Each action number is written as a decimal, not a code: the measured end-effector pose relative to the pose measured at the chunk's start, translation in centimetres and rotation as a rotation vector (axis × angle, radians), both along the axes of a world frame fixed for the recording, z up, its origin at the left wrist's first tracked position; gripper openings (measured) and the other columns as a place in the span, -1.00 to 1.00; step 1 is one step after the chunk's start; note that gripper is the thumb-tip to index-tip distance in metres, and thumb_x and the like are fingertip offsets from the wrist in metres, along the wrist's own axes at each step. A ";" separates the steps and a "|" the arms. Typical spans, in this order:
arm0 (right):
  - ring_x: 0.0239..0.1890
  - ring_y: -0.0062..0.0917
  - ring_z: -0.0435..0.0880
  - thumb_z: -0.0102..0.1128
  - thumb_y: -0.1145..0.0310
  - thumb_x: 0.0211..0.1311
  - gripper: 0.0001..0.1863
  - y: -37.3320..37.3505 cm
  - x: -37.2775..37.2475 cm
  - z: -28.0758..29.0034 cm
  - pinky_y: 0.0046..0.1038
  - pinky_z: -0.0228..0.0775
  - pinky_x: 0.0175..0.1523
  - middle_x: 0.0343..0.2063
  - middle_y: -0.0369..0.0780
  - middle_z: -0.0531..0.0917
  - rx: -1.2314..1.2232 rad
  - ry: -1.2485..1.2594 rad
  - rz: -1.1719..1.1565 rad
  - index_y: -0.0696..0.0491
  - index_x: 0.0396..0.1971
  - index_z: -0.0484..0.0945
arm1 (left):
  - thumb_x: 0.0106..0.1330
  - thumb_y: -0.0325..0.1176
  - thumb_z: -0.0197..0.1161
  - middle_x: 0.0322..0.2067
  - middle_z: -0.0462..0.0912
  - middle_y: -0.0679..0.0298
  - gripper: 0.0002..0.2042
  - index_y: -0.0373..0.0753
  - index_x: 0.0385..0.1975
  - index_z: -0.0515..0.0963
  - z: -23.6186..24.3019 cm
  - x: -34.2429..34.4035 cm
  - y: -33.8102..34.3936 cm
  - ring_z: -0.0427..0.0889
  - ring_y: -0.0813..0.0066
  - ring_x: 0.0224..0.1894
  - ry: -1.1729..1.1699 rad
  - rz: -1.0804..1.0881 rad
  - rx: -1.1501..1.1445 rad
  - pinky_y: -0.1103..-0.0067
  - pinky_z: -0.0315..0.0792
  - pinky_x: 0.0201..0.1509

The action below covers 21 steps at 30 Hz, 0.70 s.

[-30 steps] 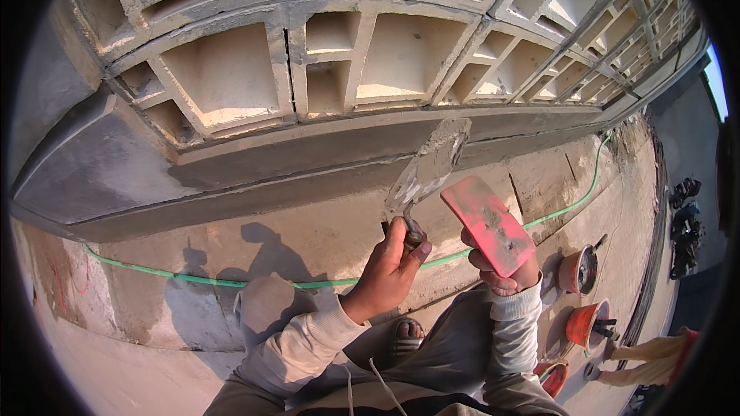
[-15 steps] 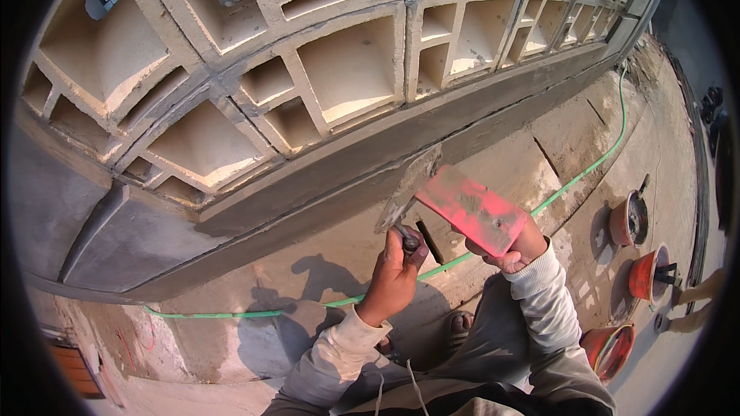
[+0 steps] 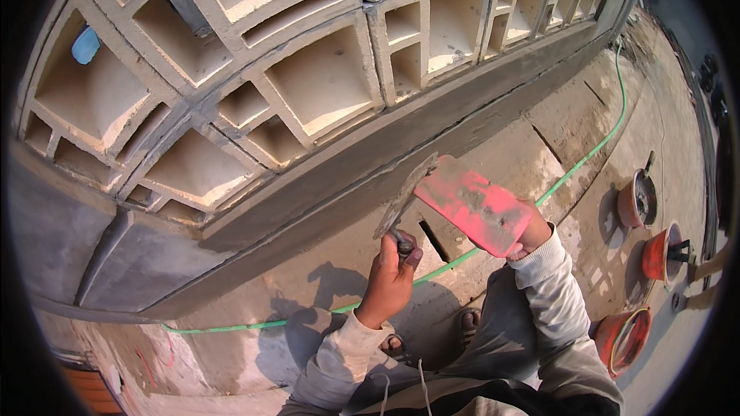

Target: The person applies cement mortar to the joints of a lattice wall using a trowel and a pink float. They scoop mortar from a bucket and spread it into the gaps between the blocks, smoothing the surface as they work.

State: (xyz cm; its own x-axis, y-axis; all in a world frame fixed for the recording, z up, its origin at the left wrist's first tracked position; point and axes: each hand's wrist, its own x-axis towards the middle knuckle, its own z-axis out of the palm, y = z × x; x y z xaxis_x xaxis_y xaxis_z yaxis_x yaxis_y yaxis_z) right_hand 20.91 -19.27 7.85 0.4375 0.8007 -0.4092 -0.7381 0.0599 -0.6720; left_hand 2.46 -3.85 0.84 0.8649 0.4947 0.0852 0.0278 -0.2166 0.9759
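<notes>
My left hand (image 3: 385, 281) is closed round the dark handle of a trowel (image 3: 406, 194). The trowel's blade is coated in grey mortar and points up and away from me, its far end touching or nearly touching the left edge of a pink-red plastering float (image 3: 472, 204). Wet grey mortar smears the float's flat face. My right hand (image 3: 533, 233) grips the float from its right end; most of those fingers are hidden beneath it. Both tools are in the air in front of me, above the ground beside a low plastered wall base (image 3: 339, 185).
Openwork concrete blocks (image 3: 320, 81) rise above the wall base. A green hose (image 3: 586, 158) runs along the ground beneath my hands. Three orange-red buckets (image 3: 634, 199) stand to the right, some holding tools, with part of another person (image 3: 709, 268) beside them. My sandalled feet (image 3: 468, 323) show below.
The trowel blade has turned and now shows more edge-on against the float. Both hands keep their grips. My view has shifted a little, carrying the wall leftward and the buckets rightward.
</notes>
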 end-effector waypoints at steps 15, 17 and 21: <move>-0.30 -0.76 0.66 -0.03 0.32 0.46 -0.46 -0.2 1.9 -0.7 -0.70 0.45 -0.40 -0.05 -0.29 0.67 0.033 -0.201 0.087 0.14 0.39 0.33 | 0.42 -0.40 0.20 -0.33 0.52 -0.01 -0.80 -0.32 -0.13 0.34 0.4 -0.9 0.3 0.54 -0.11 -0.25 0.154 0.105 0.230 0.21 0.39 -0.17; -0.23 -0.72 0.68 -0.01 0.30 0.47 -0.46 -0.5 2.5 -1.3 -0.68 0.50 -0.33 -0.01 -0.27 0.67 0.059 -0.235 0.123 0.14 0.39 0.33 | 0.43 -0.36 0.21 -0.32 0.53 -0.02 -0.78 -0.32 -0.13 0.35 0.7 -1.0 0.3 0.54 -0.11 -0.25 0.206 0.109 0.250 0.20 0.38 -0.16; -0.14 -0.64 0.72 0.01 0.26 0.47 -0.45 -0.5 2.8 -0.9 -0.66 0.56 -0.24 0.03 -0.23 0.66 0.071 -0.259 0.144 0.13 0.38 0.33 | 0.43 -0.32 0.21 -0.33 0.53 -0.03 -0.76 -0.32 -0.13 0.36 1.0 -1.3 0.1 0.54 -0.13 -0.23 0.219 0.134 0.349 0.19 0.37 -0.13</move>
State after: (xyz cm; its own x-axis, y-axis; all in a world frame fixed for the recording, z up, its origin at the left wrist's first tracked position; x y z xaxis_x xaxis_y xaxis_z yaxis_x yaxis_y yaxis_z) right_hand 23.68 -19.78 6.92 0.3999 0.8848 -0.2392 -0.5469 0.0210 -0.8369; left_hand 1.14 -3.73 1.85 0.8110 0.5783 0.0888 0.2770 -0.5131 0.8124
